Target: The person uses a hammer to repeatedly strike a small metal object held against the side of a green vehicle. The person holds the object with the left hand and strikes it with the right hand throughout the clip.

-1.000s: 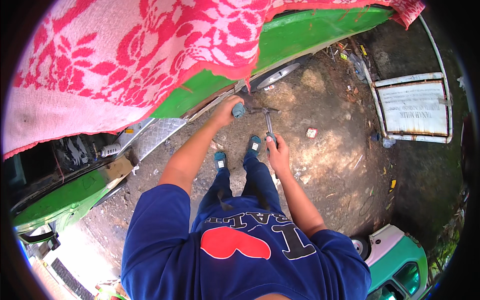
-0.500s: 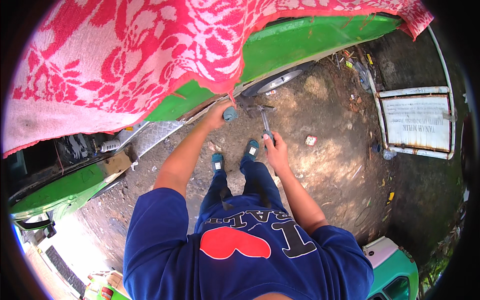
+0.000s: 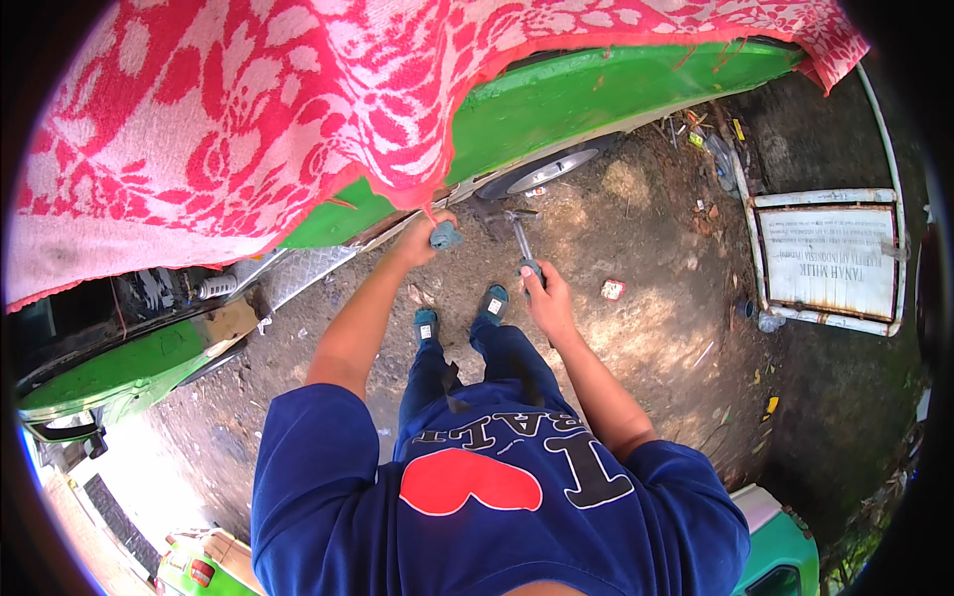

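Note:
My right hand point(image 3: 549, 300) is closed around the dark grip of a hammer point(image 3: 524, 241), whose metal head points away from me. My left hand point(image 3: 418, 241) is closed on a blue-grey tool handle point(image 3: 445, 235) beside the lower edge of the green car body point(image 3: 586, 84); the tool's far end is hidden. Between that handle and the hammer head is a small gap. A red and white floral towel point(image 3: 298, 109) drapes over the car body, its fringe hanging just above my left hand.
A car wheel point(image 3: 552, 171) lies beyond the hammer. At right a rusty white metal frame with a sign panel point(image 3: 830, 253) rests on the ground. To the left are a spray can point(image 3: 217, 287) and an open green car door point(image 3: 119, 382). Litter dots the dirt ground point(image 3: 636, 368).
The view has shifted slightly, so the car edge and both hands appear a little further left and lower. Both hands keep their grips, and the hammer head stays near the left hand.

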`<state>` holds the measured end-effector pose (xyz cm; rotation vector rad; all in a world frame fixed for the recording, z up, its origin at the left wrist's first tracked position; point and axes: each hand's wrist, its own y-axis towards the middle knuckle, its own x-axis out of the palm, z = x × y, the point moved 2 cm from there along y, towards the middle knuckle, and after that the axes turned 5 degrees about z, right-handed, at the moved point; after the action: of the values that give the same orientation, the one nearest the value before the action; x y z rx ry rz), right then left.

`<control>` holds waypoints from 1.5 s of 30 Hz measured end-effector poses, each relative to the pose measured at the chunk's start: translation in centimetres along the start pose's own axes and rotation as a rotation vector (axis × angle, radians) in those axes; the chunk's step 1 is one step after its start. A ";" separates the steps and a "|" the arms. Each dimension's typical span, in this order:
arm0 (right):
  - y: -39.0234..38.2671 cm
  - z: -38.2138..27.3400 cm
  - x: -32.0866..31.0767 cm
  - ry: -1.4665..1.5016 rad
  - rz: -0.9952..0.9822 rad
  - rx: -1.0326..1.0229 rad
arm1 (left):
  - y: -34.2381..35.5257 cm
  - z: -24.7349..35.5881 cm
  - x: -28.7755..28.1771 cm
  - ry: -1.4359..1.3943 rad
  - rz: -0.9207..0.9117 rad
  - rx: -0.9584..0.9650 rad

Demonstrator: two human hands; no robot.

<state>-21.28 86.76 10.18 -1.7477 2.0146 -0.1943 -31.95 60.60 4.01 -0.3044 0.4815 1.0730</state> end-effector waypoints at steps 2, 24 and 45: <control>0.2 -0.4 -0.2 -0.009 0.007 0.025 | -0.6 -0.3 -0.2 0.000 0.043 0.003; -1.8 -2.6 2.1 -0.062 0.060 0.032 | -0.7 -3.6 0.7 -0.019 0.136 0.041; -3.2 -2.2 4.2 -0.027 0.156 0.066 | -0.8 -2.6 -1.1 -0.112 0.134 0.076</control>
<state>-19.72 81.72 12.31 -1.5373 2.0898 -0.1841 -32.28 58.22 2.32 -0.1458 0.4458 1.1921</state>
